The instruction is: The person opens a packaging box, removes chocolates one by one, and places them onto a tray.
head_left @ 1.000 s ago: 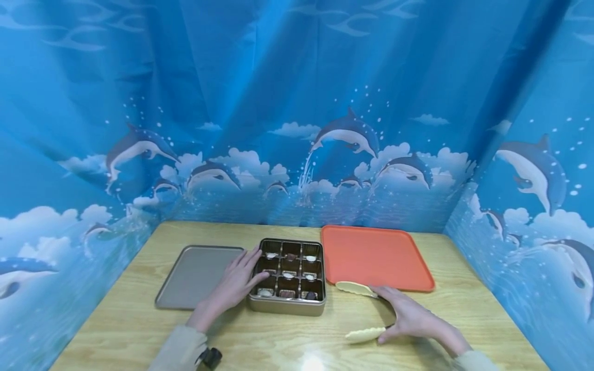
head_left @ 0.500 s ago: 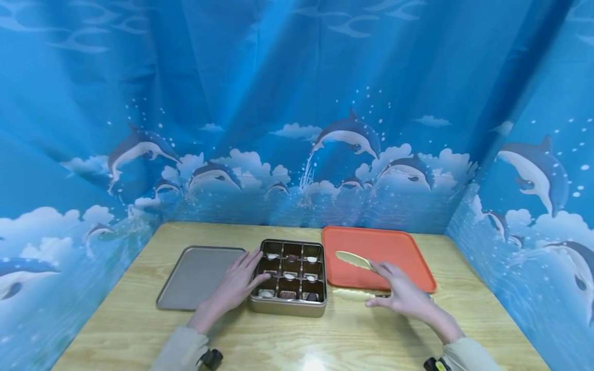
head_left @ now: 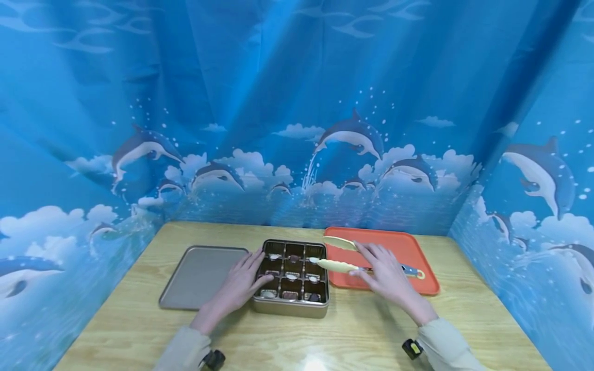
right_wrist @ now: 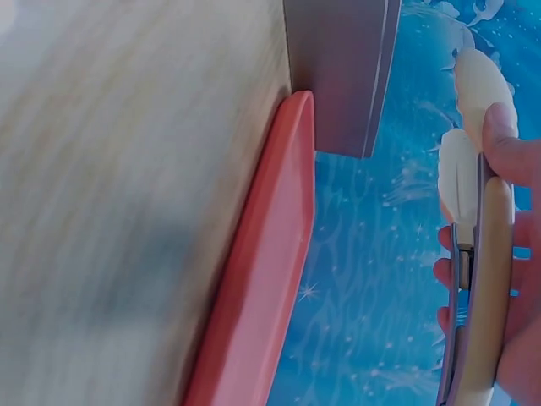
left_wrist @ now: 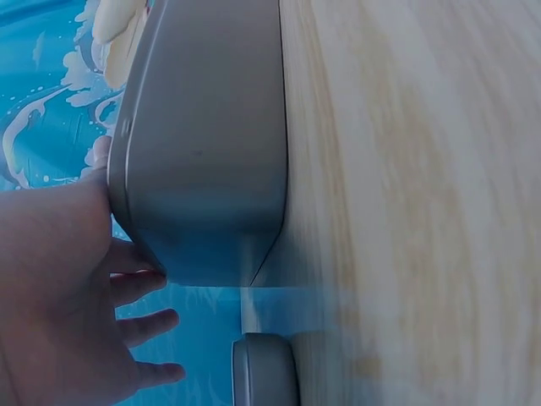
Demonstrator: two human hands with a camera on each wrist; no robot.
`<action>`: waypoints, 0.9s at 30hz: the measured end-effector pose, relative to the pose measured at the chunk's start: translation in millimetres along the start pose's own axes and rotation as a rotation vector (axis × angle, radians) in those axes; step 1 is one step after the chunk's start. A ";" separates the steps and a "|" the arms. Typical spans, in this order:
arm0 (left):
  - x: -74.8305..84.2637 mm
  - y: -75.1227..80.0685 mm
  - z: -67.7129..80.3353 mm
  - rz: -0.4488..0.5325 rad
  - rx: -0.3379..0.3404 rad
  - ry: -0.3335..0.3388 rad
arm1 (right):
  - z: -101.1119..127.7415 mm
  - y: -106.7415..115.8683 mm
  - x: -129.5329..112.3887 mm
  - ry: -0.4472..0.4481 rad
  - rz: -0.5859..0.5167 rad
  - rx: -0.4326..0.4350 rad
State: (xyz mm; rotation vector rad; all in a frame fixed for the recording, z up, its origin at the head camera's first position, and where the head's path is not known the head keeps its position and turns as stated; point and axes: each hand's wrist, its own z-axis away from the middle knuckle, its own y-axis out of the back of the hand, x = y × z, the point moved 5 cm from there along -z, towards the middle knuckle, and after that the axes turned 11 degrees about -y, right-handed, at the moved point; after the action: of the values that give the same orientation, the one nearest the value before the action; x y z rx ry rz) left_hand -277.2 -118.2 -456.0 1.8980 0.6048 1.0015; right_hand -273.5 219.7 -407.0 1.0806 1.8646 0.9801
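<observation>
Far left on the table (head_left: 139,330): flat grey lid (head_left: 199,275), lying open side up, just beside the tin.

Left hand (head_left: 238,286): fingers straight and spread, holding nothing, resting against the left wall of the tin; thumb tip on the rim near the middle row. The left wrist view shows the palm and fingers flat against the tin's grey side (left_wrist: 203,144).

Centre: square metal tin (head_left: 290,308), lid off, 9 compartments in a 3 by 3 grid. Small pieces sit in most compartments, some pale, some dark; too small to tell more.

Right of the tin, touching or nearly so: orange tray (head_left: 417,247), flat on the table.

Right hand (head_left: 382,273): above the tray's left part, fingers curled round cream tongs (head_left: 336,255). Tong arms spread apart; the nearer tip reaches over the tin's right column, the farther tip is over the tray's far left corner. Nothing between the tips. A blue and yellow end shows past the hand to the right. Right wrist view: fingers (right_wrist: 507,161) wrapped on the tong arms (right_wrist: 473,110).

Behind: blue curtain (head_left: 297,103) with dolphins.
</observation>
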 end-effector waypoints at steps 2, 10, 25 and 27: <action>0.2 0.1 -0.1 -0.005 0.001 0.001 | -5.1 -0.3 -4.2 0.010 0.009 -0.001; -0.7 -0.1 0.3 -0.023 -0.002 0.008 | -24.9 -3.1 -20.7 0.051 0.049 0.015; 4.0 0.9 5.1 -0.137 -0.059 0.015 | -80.8 -2.1 -69.6 0.222 0.152 0.062; 4.1 0.7 4.8 -0.144 -0.061 0.012 | -88.5 -4.8 -76.8 0.247 0.179 0.043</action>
State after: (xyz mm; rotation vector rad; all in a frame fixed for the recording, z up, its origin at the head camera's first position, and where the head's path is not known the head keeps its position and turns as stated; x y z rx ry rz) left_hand -270.8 -117.9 -455.1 1.7702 0.7000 0.9287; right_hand -324.9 127.2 -356.6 1.2138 2.0184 1.2285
